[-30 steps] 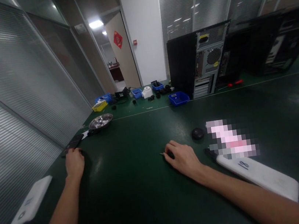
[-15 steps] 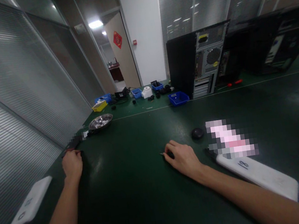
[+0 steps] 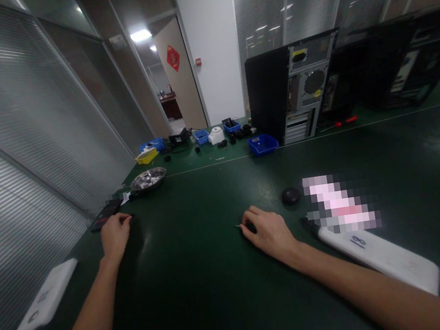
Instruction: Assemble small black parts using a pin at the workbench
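My left hand [image 3: 115, 237] is over the left side of the green table, its fingertips pinched on a small dark piece [image 3: 132, 215] too small to name. Just beyond it lies a dark flat object [image 3: 106, 214], partly blurred out. My right hand [image 3: 268, 233] rests near the middle of the table, fingers curled around a small tool with a black handle [image 3: 250, 227] and a thin metal tip pointing left. Most of that tool is hidden in the hand. A round black object [image 3: 290, 196] sits a little beyond my right hand. Left of centre stands a metal dish [image 3: 149, 179] with small pale pieces.
White numbered blocks lie at the right [image 3: 383, 251] and left [image 3: 46, 298]. A blurred pink item [image 3: 335, 200] is beside the right one. At the back stand an opened computer case [image 3: 271, 97], a blue tray [image 3: 263, 145], a yellow tray [image 3: 147, 156] and a red-handled tool [image 3: 347, 121].
My left hand has moved right and slightly toward the middle, away from the dark flat object, with the small dark piece in its fingertips. My right hand stays in place.
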`<state>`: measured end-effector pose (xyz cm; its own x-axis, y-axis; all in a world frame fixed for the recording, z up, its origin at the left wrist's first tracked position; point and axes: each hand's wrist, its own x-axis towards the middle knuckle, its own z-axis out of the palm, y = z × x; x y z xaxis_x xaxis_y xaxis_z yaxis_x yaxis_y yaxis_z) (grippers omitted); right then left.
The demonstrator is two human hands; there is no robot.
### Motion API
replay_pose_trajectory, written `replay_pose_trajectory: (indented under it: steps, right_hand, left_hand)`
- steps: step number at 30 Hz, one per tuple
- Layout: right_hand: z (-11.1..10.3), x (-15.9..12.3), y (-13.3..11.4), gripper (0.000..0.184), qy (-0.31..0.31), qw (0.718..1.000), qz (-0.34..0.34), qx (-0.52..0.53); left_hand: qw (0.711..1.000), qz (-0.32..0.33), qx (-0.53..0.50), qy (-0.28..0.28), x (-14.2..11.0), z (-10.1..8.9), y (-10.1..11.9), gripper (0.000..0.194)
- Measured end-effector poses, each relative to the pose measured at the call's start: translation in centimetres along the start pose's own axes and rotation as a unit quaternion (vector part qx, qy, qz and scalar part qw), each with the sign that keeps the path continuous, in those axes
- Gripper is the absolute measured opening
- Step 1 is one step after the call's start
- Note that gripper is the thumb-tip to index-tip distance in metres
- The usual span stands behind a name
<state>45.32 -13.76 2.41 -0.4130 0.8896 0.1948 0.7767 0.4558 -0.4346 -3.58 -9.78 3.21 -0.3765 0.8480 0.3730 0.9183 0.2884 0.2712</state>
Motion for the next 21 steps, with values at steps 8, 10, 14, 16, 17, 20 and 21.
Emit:
replay_pose_trajectory:
  steps: [8,10,14,16,17,20,21]
  right_hand:
    - [0.3,0.0,0.1,0.018,0.008,1.000,0.003,-0.003]
    - [0.3,0.0,0.1,0.017,0.011,1.000,0.004,-0.003]
    - [0.3,0.0,0.0,0.016,0.011,1.000,-0.007,0.007]
    - [0.3,0.0,-0.1,0.015,0.007,1.000,-0.019,0.015]
    - [0.3,0.0,-0.2,0.014,0.006,1.000,-0.025,0.018]
    - [0.5,0.0,-0.2,0.014,0.005,0.999,-0.041,0.024]
    - [0.5,0.0,-0.2,0.014,0.005,0.999,-0.046,0.025]
  left_hand:
    - [0.885,0.302,-0.290,-0.202,-9.2,1.4,17.4,0.025]
    - [0.845,0.341,-0.323,-0.257,-11.7,1.7,19.9,0.019]
    - [0.832,0.356,-0.322,-0.279,-13.4,1.9,20.8,0.015]
    - [0.832,0.357,-0.321,-0.278,-13.1,1.9,20.4,0.015]
    - [0.834,0.354,-0.319,-0.277,-13.0,1.9,20.3,0.016]
    - [0.837,0.350,-0.316,-0.277,-12.8,1.9,20.2,0.025]
    - [0.835,0.353,-0.319,-0.278,-12.8,1.9,20.2,0.026]
